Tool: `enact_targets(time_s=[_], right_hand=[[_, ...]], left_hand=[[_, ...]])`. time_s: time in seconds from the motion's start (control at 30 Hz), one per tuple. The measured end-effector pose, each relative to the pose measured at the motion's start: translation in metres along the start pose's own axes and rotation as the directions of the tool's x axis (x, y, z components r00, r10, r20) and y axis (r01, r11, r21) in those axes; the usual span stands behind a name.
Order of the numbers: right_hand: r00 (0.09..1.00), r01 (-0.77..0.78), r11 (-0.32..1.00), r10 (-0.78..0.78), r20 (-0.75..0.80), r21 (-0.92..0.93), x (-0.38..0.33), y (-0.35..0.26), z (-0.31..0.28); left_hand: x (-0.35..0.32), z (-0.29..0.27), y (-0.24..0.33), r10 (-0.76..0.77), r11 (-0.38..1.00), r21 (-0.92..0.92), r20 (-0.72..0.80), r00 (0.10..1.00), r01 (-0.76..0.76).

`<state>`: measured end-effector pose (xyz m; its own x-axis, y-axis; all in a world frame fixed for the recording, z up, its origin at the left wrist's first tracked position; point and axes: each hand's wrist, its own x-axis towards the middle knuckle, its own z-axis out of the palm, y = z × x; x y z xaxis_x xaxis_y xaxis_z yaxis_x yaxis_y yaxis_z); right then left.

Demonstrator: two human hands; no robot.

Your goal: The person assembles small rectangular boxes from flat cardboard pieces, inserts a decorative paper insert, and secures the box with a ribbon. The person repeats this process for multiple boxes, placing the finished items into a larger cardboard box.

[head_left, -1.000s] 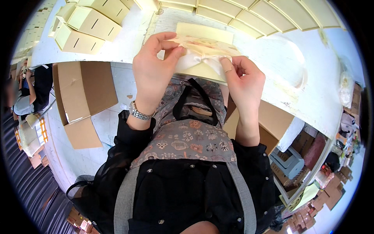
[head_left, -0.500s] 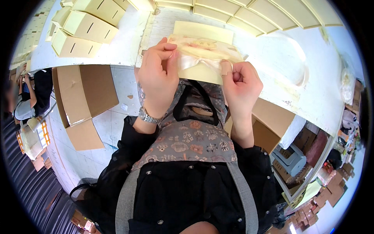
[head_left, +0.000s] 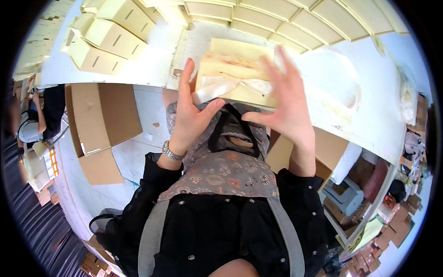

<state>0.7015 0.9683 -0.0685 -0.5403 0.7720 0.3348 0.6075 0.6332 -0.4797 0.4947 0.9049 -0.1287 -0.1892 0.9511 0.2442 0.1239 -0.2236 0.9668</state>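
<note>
White and slightly scuffed, the worktable [head_left: 152, 64] curves across the top of my view, its near edge chipped in places. Along the far side runs a row of flat cream trays [head_left: 295, 21] with thin raised rims, and at my far left sits a cluster of small cream cardboard boxes [head_left: 108, 39], each with a narrow slot cut in its face.

Right at the table edge in front of me lies a pale yellow gift box [head_left: 235, 69], rectangular and matte, with a soft printed band across its lid and a satin ribbon bow [head_left: 230, 85] in off-white on the near side, its loops glossy and a little limp.

My left hand [head_left: 191, 115] is open, fingers straight and together, palm turned inward; its fingertips reach up beside the left end of the box and the thumb points toward the bow. I cannot tell whether it actually touches. A metal link watch [head_left: 171, 151] circles that wrist. My right hand [head_left: 286, 104] is spread wide, fingers fanned and blurred, over the right part of the box, gripping nothing.

Below the table stand open brown corrugated cartons [head_left: 99, 115] on a pale floor. I wear a patterned woven apron [head_left: 221, 171] over black sleeves.
</note>
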Motion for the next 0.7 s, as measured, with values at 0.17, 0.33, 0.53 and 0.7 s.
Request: enact_targets(time_s=[0.17,0.33,0.53,0.7], right_hand=[[0.962,0.087,0.988,-0.051,0.269,-0.124,-0.027,-0.004,-0.04],[0.717,-0.274,0.928,0.373,0.589,-0.253,-0.106,-0.004,-0.147],[0.578,-0.506,0.706,0.704,0.413,-0.496,-0.19,0.026,-0.139],[0.899,-0.297,0.904,0.373,0.229,-0.308,-0.143,-0.032,-0.14]], left_hand=[[0.027,-0.08,0.009,0.433,0.744,0.633,-0.213,0.876,-0.214],[0.072,-0.191,0.039,0.465,0.279,0.951,-0.258,0.847,0.136],[0.099,-0.277,0.008,0.306,0.541,0.822,-0.388,0.87,0.177],[0.042,-0.137,0.02,0.545,0.647,0.713,-0.185,0.818,-0.269]])
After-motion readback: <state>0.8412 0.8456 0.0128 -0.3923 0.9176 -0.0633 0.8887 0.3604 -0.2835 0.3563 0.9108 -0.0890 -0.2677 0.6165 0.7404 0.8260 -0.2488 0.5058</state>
